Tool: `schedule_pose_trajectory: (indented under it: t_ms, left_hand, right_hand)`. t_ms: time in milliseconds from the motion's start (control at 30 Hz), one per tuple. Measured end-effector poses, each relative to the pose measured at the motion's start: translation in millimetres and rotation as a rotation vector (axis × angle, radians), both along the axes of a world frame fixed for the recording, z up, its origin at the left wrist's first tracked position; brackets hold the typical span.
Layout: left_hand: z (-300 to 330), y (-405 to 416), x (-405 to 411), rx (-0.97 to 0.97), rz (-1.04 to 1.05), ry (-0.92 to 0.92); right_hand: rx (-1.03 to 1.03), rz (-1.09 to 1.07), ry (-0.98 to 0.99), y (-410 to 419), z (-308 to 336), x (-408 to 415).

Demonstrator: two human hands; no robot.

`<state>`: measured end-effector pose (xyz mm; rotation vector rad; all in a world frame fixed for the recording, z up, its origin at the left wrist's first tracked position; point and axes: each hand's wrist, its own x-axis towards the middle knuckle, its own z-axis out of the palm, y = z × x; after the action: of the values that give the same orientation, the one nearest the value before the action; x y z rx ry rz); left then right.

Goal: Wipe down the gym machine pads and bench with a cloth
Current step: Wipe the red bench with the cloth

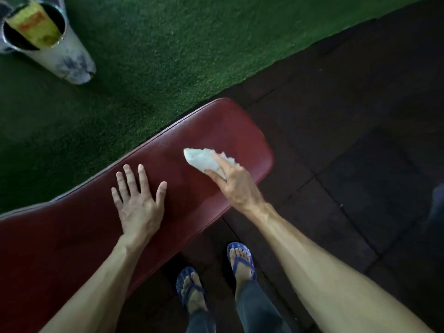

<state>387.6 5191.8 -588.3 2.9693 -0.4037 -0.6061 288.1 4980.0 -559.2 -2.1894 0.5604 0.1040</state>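
A long dark-red padded bench (211, 131) runs from the lower left to the upper middle of the head view. My left hand (138, 200) lies flat on the pad with its fingers spread and nothing in it. To its right, my right hand (231, 181) presses a crumpled white cloth (204, 159) onto the pad near the bench's rounded far end. Most of the cloth sticks out ahead of my fingers; the rest is hidden under my palm.
Green artificial turf (168, 56) covers the floor beyond the bench. A white bin (69, 61) with a yellow packet inside stands on it at the top left. Dark rubber floor tiles (360, 116) lie to the right. My feet in blue flip-flops (241, 259) stand beside the bench.
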Motion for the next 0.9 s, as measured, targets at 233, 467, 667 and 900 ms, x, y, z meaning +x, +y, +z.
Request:
schedule_pose_trajectory:
  t_ms: [233,467,667,900]
  left_hand:
    - [144,-3,-60,-0.062,-0.158,0.507]
    - [246,-53,-166,-0.061,-0.342,0.7]
    - [278,-155,-203,-0.03,-0.475,0.737]
    - [300,-324,-215,0.011,-0.577,0.681]
  right_hand:
    - [0.23,-0.375,0.251,54,136,-149]
    - [0.237,-0.659,0.386,74,223,-250]
    - [0.246,-0.865,0.311,22,252,-275]
    - [0.33,-0.955,0.315,-112,261,-296]
